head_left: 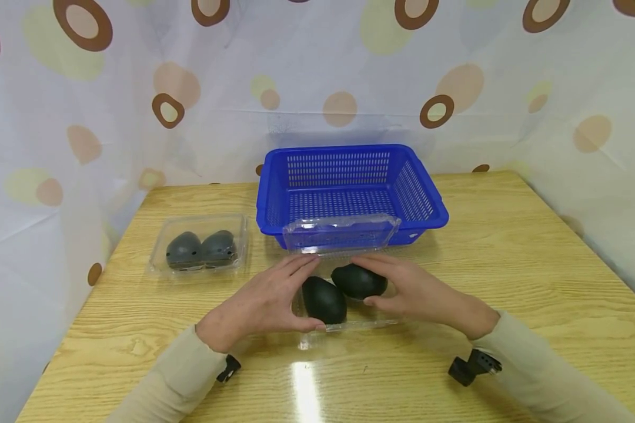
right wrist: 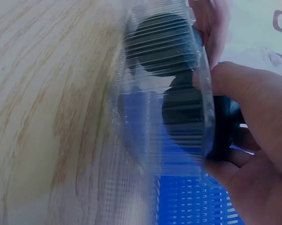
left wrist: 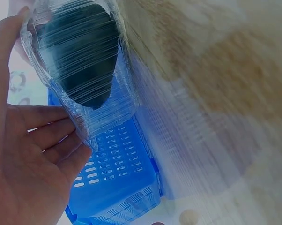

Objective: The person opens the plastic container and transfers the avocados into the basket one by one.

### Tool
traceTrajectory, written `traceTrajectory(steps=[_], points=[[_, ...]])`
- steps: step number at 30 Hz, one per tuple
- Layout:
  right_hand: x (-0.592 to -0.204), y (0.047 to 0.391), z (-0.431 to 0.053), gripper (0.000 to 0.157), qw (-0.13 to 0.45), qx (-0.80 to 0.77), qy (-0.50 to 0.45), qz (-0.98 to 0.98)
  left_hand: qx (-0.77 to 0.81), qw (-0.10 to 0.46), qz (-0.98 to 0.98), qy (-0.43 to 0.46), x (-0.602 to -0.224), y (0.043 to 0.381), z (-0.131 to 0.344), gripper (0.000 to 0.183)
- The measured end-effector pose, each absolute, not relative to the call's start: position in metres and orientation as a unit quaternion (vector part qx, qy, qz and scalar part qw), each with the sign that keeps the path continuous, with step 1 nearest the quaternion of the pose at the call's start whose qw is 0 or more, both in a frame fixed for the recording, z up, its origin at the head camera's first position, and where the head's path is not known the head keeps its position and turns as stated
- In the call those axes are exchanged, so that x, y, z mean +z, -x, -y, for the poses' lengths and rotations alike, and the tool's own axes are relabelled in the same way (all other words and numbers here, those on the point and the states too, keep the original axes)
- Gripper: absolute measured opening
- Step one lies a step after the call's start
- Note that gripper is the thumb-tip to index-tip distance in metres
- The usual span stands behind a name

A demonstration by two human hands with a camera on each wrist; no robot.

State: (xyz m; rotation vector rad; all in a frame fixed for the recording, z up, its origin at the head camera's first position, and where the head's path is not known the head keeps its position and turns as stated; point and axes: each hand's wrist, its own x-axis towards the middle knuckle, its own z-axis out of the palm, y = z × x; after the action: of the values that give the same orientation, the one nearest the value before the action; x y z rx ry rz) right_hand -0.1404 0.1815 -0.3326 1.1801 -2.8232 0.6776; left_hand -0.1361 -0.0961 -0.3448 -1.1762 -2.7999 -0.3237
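A clear plastic clamshell box (head_left: 362,325) lies open on the table, its lid (head_left: 344,235) raised at the back. Inside are two dark green avocados: the left one (head_left: 324,301) points toward the back left, and the right one (head_left: 358,282) lies tilted beside it. My left hand (head_left: 267,296) holds the box's left end, thumb at the front rim and fingers at the back. With thumb and fingers spread around it, my right hand (head_left: 415,288) grips the right avocado. The right wrist view shows this avocado (right wrist: 225,126) rising above the box rim.
Behind the box stands a blue perforated basket (head_left: 436,218), right against the raised lid. To the left sits a closed clear box (head_left: 161,244) with two more avocados (head_left: 184,249). The wooden table (head_left: 508,247) ends at a patterned curtain (head_left: 307,70).
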Motion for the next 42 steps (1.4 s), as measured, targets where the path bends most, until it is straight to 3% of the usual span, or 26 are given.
traceTrajectory(steps=[42], points=[[-0.3,0.126,-0.231,0.06,0.044,0.271,-0.323,0.906,-0.104,0.054,0.913,0.391,-0.344,0.136,0.095,0.104]])
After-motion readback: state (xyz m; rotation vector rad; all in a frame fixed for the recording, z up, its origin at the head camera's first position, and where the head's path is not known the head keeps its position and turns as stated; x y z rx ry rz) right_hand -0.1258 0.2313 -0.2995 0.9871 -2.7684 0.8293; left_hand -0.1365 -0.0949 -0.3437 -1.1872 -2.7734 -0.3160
